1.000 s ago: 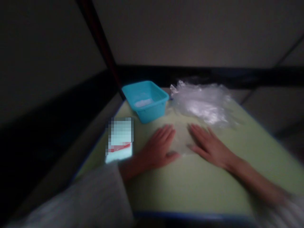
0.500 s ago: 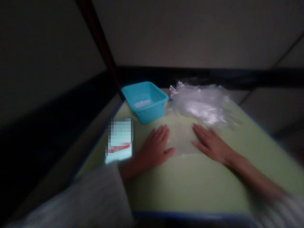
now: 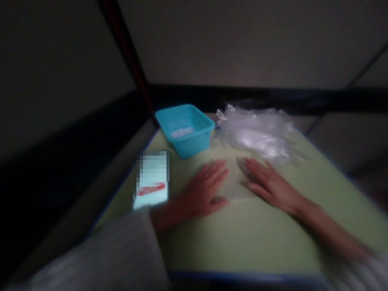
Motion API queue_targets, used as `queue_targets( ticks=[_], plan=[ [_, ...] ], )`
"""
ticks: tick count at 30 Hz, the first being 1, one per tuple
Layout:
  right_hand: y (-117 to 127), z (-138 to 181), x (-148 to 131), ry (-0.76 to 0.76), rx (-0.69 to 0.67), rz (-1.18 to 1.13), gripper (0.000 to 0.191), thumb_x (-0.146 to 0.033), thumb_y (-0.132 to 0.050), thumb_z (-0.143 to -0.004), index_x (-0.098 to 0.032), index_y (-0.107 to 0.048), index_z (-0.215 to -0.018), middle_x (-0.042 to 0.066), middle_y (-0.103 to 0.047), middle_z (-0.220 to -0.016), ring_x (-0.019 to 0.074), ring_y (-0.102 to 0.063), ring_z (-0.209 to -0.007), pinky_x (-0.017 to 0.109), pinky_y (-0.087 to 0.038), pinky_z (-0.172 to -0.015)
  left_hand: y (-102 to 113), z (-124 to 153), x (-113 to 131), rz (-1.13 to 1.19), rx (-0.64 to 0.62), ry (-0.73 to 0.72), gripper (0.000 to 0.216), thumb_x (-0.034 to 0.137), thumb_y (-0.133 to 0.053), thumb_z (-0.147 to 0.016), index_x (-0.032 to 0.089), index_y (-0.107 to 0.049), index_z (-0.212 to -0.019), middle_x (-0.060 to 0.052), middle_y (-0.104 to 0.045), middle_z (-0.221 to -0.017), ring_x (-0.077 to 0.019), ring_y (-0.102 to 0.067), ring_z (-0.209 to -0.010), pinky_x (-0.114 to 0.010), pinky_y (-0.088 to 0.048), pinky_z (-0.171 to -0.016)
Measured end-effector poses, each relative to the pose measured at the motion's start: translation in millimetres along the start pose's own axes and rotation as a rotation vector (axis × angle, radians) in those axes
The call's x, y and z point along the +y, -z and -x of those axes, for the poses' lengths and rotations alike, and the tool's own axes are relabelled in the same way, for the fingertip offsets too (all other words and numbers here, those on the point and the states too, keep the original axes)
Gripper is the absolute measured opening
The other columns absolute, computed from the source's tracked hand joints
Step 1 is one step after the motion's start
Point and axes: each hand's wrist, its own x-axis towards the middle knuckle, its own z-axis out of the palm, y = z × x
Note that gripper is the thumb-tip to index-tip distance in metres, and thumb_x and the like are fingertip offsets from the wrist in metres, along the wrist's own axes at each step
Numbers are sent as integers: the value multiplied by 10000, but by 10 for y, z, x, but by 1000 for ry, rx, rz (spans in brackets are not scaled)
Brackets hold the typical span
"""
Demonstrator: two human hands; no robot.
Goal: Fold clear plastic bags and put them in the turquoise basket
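Note:
A clear plastic bag (image 3: 238, 186) lies flat on the yellow-green table (image 3: 242, 238), its outline faint in the dim light. My left hand (image 3: 204, 188) rests palm down over the bag's left part, with fingers stretched out and thumb apart. On the other side, my right hand (image 3: 268, 184) lies palm down at the bag's right edge, fingers extended and somewhat blurred. Neither hand grips anything. Part of the bag is hidden beneath the hands.
Behind my left hand stands a turquoise plastic basket (image 3: 194, 145) with something whitish inside. A heap of crinkled clear plastic bags (image 3: 257, 135) lies at the back right. To the left is a bright, partly pixelated flat object (image 3: 153, 196) with a red strip. The table has a blue edge.
My left hand has slid to the right, further over the plastic bag. My right hand has stayed nearly in place, with slight finger movement. The basket and the heap have not moved.

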Motion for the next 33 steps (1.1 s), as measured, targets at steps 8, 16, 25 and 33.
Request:
queue_targets(
  ticks=[8, 16, 25, 33],
  plan=[
    [7, 11, -40, 82, -10, -15, 607, -446, -366, -960, -202, -199, -1490, 127, -330, -1495, 274, -294, -1379, 570, -217, -1111, 87, 29, 156, 207, -159, -152, 711, 500, -523, -862, 117, -317, -1423, -165, -270, -1512, -268, -215, -1417, -433, -248, -1146],
    [89, 22, -1, 153, 20, -23, 547, -431, -402, -956, -199, -321, -1445, 120, -379, -1474, 264, -346, -1357, 555, -272, -1096, 106, 30, 155, 153, -199, -177, 653, 538, -500, -868, 212, -359, -1417, -151, -198, -1537, -302, -182, -1422, -490, -218, -1137],
    [277, 183, -15, 370, 45, 14, 218, -276, -513, -927, -193, -659, -1066, 73, -710, -1038, 214, -663, -952, 414, -517, -896, 71, 38, 159, 50, 6, -109, 609, 471, -525, -829, 74, -466, -1288, -194, -480, -1376, -297, -421, -1303, -438, -344, -1079],
    [206, 219, 80, 327, 3, 50, 239, -234, -555, -872, -187, -664, -1080, 91, -700, -1049, 230, -660, -952, 414, -533, -860, 25, 34, 145, 28, 65, -73, 460, 404, -588, -760, 127, -544, -1124, -151, -598, -1210, -286, -540, -1158, -438, -434, -979]
  ],
)
